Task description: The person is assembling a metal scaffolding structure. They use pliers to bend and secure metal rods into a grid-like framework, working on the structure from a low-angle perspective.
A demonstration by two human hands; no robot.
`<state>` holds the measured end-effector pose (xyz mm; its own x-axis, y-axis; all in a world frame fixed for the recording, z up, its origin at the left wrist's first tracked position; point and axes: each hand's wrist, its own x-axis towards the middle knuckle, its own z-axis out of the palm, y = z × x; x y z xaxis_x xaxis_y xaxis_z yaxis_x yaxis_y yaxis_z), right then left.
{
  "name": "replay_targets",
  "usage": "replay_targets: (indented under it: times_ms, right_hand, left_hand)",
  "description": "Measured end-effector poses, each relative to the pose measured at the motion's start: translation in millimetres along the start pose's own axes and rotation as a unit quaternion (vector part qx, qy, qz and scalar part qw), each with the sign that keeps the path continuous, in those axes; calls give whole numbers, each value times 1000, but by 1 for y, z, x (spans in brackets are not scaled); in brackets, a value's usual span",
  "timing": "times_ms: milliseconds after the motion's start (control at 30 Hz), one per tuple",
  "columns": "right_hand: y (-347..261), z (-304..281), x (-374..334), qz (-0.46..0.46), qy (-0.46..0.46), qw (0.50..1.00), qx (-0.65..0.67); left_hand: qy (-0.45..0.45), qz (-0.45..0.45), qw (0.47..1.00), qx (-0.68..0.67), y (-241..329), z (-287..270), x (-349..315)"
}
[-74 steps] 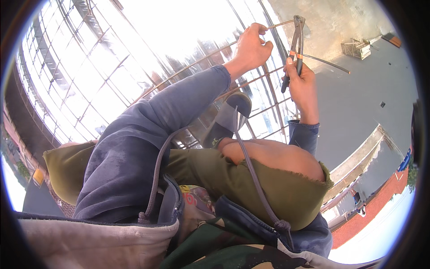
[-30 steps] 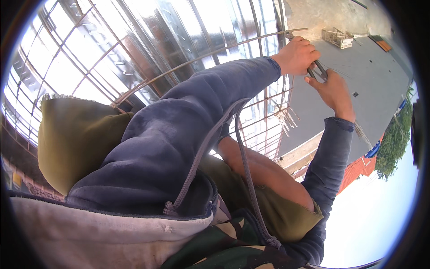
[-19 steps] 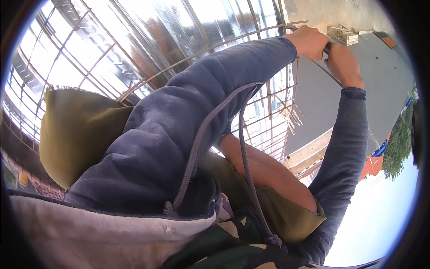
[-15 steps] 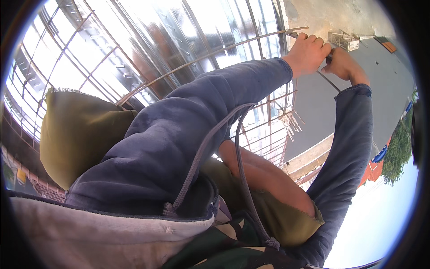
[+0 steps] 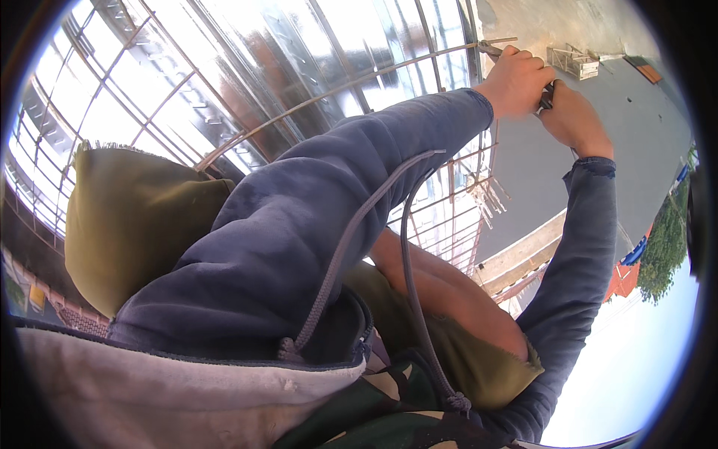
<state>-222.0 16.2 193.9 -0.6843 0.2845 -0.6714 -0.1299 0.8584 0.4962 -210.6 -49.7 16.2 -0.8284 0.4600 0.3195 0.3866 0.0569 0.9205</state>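
My left hand (image 5: 516, 81), at the end of a blue sleeve, is wrapped round a dark metal tool (image 5: 490, 50). The tool's narrow head meets a steel rod (image 5: 389, 73) close to that rod's right end. Just right of it and slightly lower, my right hand (image 5: 577, 120) closes on the dark handle end (image 5: 548, 96) of the same tool. My fingers cover much of the tool, so its exact kind cannot be made out. The rod runs from beside my olive-clothed knee (image 5: 142, 224) up toward the tool.
A grid of steel bars (image 5: 168, 105) lies over shiny metal sheets (image 5: 299, 52). Beyond my hands are a grey floor (image 5: 643, 142), a small crate-like frame (image 5: 574, 63) and a pale beam (image 5: 523, 251). Grey drawstrings (image 5: 351, 217) hang across my chest.
My right hand has turned and dropped slightly at the wrist, showing more of the dark handle. My left hand has shifted a little. Both hands stay on the tool.
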Motion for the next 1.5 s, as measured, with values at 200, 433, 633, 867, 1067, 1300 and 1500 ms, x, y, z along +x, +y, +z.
replay_targets:
  times_ms: [200,433,633,867,1067,1300,1500]
  right_hand:
    - [-3,0,7,69,23,996,-57]
    - [-5,-14,6,23,7,999,38]
    - [-20,0,-5,17,181,962,-204]
    - [-15,-17,10,52,27,996,-69]
    - [-14,-31,-27,83,-96,991,52]
    - [-81,77,-127,125,-86,627,764]
    - [-210,157,-139,86,-118,347,926]
  left_hand:
    - [-170,-22,985,9,0,-18,35]
    - [-131,13,990,47,6,-27,17]
    - [-190,-23,981,-40,3,-48,33]
    - [-157,-95,983,9,9,-19,29]
    - [-149,2,989,11,35,-50,10]
    - [42,-261,937,-228,62,-106,-133]
    - [-103,-559,664,-485,26,-147,-175]
